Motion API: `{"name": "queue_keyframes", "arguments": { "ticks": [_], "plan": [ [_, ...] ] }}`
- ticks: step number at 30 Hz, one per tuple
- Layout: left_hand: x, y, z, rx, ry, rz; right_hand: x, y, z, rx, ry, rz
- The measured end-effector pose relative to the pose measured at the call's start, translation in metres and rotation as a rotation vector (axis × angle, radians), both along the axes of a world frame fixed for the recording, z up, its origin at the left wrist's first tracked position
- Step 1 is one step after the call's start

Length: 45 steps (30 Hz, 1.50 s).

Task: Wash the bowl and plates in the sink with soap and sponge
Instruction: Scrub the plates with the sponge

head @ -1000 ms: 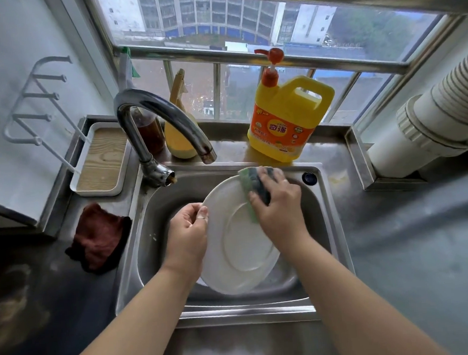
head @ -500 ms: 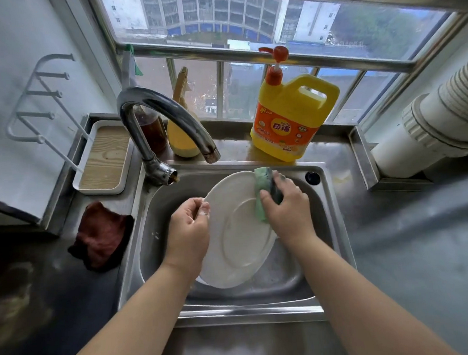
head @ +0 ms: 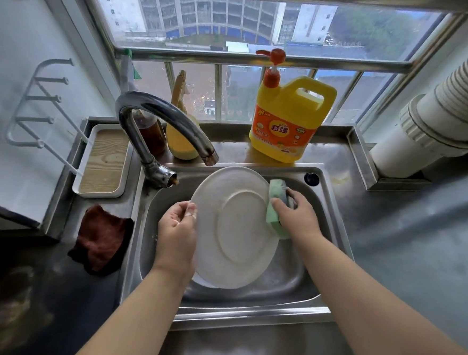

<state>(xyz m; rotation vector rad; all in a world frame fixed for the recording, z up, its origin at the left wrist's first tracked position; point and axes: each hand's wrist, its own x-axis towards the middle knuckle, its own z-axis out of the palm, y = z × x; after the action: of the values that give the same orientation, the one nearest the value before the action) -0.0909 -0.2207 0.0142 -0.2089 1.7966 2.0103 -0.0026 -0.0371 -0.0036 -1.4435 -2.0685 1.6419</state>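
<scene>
Head view: white plate (head: 232, 227) tilted on edge over the steel sink (head: 331, 212), underside up, pinched at its left rim by left hand (head: 177, 232). Green sponge (head: 276, 210), gripped by right hand (head: 296, 217), now slid from the upper rim to the right edge.

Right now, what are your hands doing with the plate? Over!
Left hand grips white plate by its left rim, over sink. Right hand holds green sponge on right rim. Tap dry, nothing blocking.
</scene>
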Motion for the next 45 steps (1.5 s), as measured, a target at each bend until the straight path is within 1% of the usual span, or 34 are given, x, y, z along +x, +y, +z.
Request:
{"name": "queue_keyframes", "arguments": {
  "ticks": [3, 6, 9, 12, 15, 16, 18, 20, 23, 26, 28, 29, 31, 32, 34, 36, 40, 42, 43, 45],
  "plan": [
    [0.001, -0.001, 0.0, 0.078, -0.086, 0.08, 0.014, -0.007, -0.012, -0.189, 0.04, -0.121],
    [0.008, -0.008, -0.005, 0.09, -0.154, 0.078, 0.017, -0.011, -0.018, -0.294, 0.093, -0.182],
    [0.015, -0.015, -0.011, 0.131, -0.197, 0.079, 0.017, -0.007, -0.018, -0.334, 0.157, -0.202],
    [0.021, -0.024, -0.016, 0.206, -0.251, 0.035, 0.016, -0.003, -0.014, -0.314, 0.238, -0.161],
    [0.021, -0.039, -0.022, 0.339, -0.339, -0.107, 0.014, 0.003, -0.001, -0.245, 0.322, -0.046],
    [0.018, -0.044, -0.021, 0.346, -0.353, -0.18, 0.012, 0.007, 0.004, -0.208, 0.323, 0.019],
    [0.004, -0.05, -0.02, 0.26, -0.334, -0.378, 0.01, 0.013, 0.017, -0.124, 0.289, 0.18],
    [-0.012, -0.045, -0.016, 0.137, -0.281, -0.513, 0.006, 0.016, 0.03, -0.041, 0.258, 0.349],
    [-0.029, -0.029, -0.005, 0.033, -0.215, -0.569, -0.002, 0.013, 0.044, 0.128, 0.251, 0.545],
    [-0.034, -0.016, 0.004, -0.061, -0.125, -0.686, -0.008, 0.005, 0.049, 0.361, 0.241, 0.694],
    [-0.033, -0.008, 0.003, -0.158, -0.041, -0.692, -0.01, 0.001, 0.046, 0.437, 0.224, 0.76],
    [-0.03, -0.004, 0.002, -0.2, -0.005, -0.653, -0.011, -0.001, 0.044, 0.438, 0.208, 0.746],
    [-0.022, 0.005, 0.0, -0.244, 0.034, -0.541, -0.015, -0.009, 0.039, 0.446, 0.181, 0.649],
    [-0.017, 0.01, -0.001, -0.244, 0.031, -0.495, -0.017, -0.015, 0.035, 0.507, 0.172, 0.596],
    [-0.008, 0.014, -0.003, -0.191, 0.007, -0.426, -0.021, -0.032, 0.025, 0.708, 0.133, 0.551],
    [-0.003, 0.015, -0.003, -0.133, 0.003, -0.375, -0.023, -0.048, 0.02, 0.838, 0.1, 0.562],
    [-0.001, 0.012, -0.001, -0.054, 0.009, -0.316, -0.026, -0.045, 0.023, 0.89, 0.176, 0.581],
    [-0.002, 0.01, -0.002, -0.076, 0.027, -0.281, -0.027, -0.028, 0.02, 0.857, 0.184, 0.51],
    [-0.002, 0.008, -0.003, -0.088, 0.032, -0.26, -0.027, -0.018, 0.018, 0.778, 0.175, 0.438],
    [-0.002, 0.006, -0.006, -0.1, 0.03, -0.237, -0.026, 0.001, 0.014, 0.544, 0.153, 0.272]
  ]
}}
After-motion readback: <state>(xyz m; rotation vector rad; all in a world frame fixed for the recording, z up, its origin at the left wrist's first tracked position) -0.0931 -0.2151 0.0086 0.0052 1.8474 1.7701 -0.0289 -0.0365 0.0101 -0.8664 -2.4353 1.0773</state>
